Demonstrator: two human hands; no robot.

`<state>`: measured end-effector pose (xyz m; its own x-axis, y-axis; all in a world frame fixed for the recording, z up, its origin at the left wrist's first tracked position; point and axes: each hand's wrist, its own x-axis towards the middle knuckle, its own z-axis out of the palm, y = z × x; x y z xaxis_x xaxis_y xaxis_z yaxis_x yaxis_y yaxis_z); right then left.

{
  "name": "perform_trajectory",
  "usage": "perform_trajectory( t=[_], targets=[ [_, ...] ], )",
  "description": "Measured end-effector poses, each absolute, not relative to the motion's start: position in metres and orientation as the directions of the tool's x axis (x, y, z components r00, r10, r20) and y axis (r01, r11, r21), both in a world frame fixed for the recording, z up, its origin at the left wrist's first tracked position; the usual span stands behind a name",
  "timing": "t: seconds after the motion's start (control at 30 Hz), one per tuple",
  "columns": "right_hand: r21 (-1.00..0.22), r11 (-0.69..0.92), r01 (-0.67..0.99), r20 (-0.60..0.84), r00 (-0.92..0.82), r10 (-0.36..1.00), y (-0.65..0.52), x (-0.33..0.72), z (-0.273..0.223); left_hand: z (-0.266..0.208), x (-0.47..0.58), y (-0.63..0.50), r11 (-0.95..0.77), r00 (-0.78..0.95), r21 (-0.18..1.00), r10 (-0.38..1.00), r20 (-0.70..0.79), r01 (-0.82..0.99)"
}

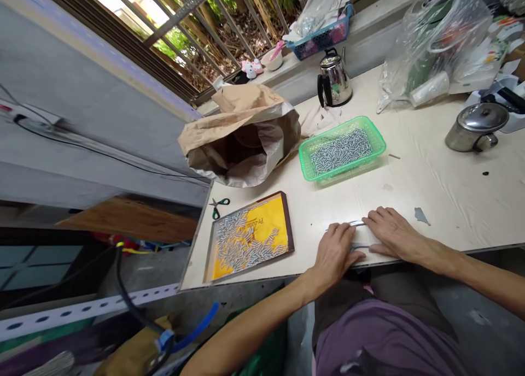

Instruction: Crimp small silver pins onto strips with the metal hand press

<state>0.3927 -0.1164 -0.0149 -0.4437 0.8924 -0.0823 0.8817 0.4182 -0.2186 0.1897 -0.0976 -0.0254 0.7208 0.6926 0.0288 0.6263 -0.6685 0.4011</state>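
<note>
Two bare hands work palms down at the near edge of a pale table [430, 184]. The left hand [334, 253] and the right hand [391, 234] face each other across a small gap, thumbs toward the body, fingers curved over a thin, pale, dark-lined strip [356, 223] that shows between the fingertips. Both hands touch it, but how firmly they grasp it cannot be told, as the fingers cover its ends. A second narrow band [359, 247] shows between the thumbs.

To the left of the hands lies a shallow tray [290, 231] with a yellow bottom, partly covered by small silvery pieces [238, 247]. Green-handled scissors [219, 205] lie open just beyond its far left corner. Farther back, a green plastic basket [344, 172] holds many more such pieces, and beside it a large brown paper sack [241, 111] gapes open. A shiny metal kettle [335, 81] stands behind the basket, near the windowsill. On the right are a lidded metal cup [471, 133] and a bulky clear plastic bag [435, 48].
</note>
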Motion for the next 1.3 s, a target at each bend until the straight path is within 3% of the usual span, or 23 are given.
perform_trajectory(
  t=[0.13,0.3,0.43,0.57,0.8,0.97,1.1,1.3],
  targets=[
    [-0.216,0.366,0.905,-0.035,-0.382,0.924,-0.123,0.393,-0.023,-0.037,0.212,-0.083,-0.785,0.843,0.357,0.538,-0.009,0.506],
    [-0.182,0.385,0.905,0.061,-0.380,0.923,-0.124,0.393,-0.030,-0.035,0.219,-0.068,-0.796,0.853,0.325,0.518,-0.068,0.510],
    [-0.189,0.386,0.903,0.084,-0.377,0.922,-0.121,0.394,-0.033,-0.037,0.222,-0.058,-0.787,0.867,0.377,0.487,-0.105,0.488],
    [-0.174,0.401,0.899,0.086,-0.392,0.916,-0.116,0.396,-0.040,-0.045,0.224,-0.054,-0.759,0.849,0.413,0.523,-0.074,0.503],
    [-0.334,0.447,0.830,0.069,-0.452,0.889,-0.100,0.409,-0.039,-0.047,0.229,-0.049,-0.732,0.822,0.426,0.568,-0.050,0.532],
    [-0.353,0.490,0.797,0.100,-0.489,0.867,-0.089,0.422,-0.032,-0.055,0.229,-0.071,-0.689,0.718,0.403,0.688,0.102,0.603],
    [-0.282,0.463,0.840,0.069,-0.463,0.884,-0.078,0.428,-0.033,-0.068,0.229,-0.108,-0.711,0.694,0.424,0.683,0.228,0.561],
    [-0.085,0.323,0.942,0.010,-0.324,0.946,-0.046,0.414,-0.021,-0.070,0.231,-0.129,-0.697,0.702,0.510,0.675,0.226,0.505]
  ],
)
